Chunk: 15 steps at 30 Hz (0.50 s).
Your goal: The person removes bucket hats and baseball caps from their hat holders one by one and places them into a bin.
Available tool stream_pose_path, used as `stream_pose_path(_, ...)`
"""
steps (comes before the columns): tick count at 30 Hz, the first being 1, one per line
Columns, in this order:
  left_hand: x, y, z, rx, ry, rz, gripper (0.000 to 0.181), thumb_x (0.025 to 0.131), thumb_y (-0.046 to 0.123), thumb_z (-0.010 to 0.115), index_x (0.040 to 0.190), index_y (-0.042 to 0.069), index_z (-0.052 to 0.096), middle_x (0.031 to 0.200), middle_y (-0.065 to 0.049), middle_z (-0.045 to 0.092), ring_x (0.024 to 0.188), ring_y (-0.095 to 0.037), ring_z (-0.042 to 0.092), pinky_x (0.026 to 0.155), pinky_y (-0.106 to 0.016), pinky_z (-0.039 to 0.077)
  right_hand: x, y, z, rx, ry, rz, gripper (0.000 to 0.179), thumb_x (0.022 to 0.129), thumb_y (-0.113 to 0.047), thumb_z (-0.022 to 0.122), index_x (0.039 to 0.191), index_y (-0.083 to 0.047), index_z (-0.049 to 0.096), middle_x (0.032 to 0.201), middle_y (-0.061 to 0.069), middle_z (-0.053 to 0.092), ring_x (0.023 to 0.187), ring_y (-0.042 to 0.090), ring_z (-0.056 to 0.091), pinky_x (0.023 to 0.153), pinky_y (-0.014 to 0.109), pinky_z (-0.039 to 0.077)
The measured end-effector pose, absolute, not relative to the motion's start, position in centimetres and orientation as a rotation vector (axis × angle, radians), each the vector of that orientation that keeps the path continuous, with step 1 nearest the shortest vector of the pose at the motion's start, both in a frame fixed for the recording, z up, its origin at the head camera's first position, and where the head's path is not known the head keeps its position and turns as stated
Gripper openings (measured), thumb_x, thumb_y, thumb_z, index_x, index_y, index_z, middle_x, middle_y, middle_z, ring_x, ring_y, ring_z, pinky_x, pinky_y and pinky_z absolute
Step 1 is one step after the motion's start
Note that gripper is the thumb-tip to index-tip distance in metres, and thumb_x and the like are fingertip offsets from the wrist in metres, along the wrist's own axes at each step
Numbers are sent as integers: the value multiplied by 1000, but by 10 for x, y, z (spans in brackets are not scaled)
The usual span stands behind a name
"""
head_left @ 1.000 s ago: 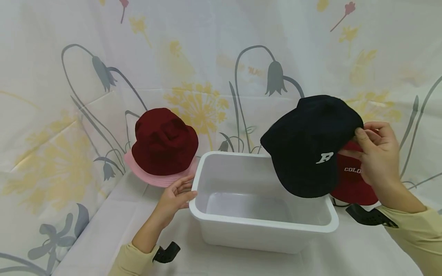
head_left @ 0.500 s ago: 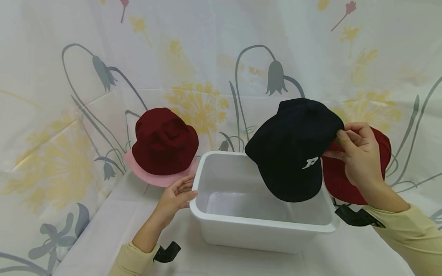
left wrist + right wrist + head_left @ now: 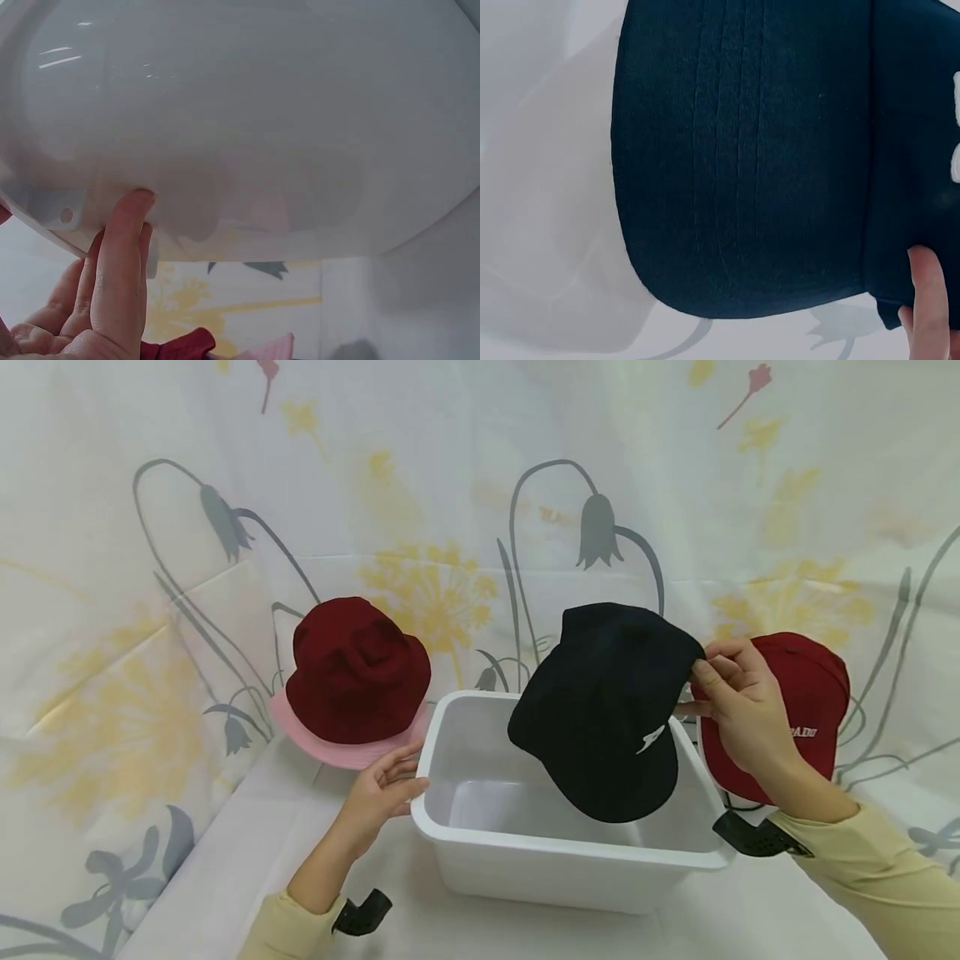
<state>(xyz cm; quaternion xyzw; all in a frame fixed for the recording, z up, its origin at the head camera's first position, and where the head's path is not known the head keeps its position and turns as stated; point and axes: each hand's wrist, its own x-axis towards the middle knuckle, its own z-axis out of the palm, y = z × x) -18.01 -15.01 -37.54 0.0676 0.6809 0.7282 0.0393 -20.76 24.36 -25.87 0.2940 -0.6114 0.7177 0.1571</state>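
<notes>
A dark fabric cap [image 3: 607,702] hangs tilted over the mouth of a white bin [image 3: 555,878], its curved brim pointing down toward the near side. The right hand [image 3: 738,714] holds it by the edge of the crown, pinched between thumb and fingers. Close up, the cloth looks matte and finely woven, with parallel rows of stitching across the brim and a raised white emblem [image 3: 651,739] on the front. The left hand [image 3: 375,797] grips the bin's left end, thumb over the rim and fingers outside. The bin is smooth and glossy, rectangular with rounded corners and a rolled lip, and it stands on a white-covered bench [image 3: 420,931].

Left of the bin, a soft, creased maroon bucket hat [image 3: 356,668] sits over a pink hat [image 3: 330,754], of which just the brim shows. At the right end, partly behind the right hand and wrist, a red cap [image 3: 810,685] with pale lettering leans near the flower-printed backdrop [image 3: 450,485]. In all there are four pieces of headwear, two caps and two brimmed hats, with one bin and two hands.
</notes>
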Motion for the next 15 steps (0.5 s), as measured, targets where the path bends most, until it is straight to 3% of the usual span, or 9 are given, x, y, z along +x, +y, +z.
stream_pose_path(15,-179,-150,-375,215,2071,2244,58,84,3,63,137,1,41,121,-21,54,99,-18,58,75,-37,53,-216,234,-267,942,-1936,1925,17,94,6,43,104,-7,50,98,4,64,89,13,64,64,29,54)
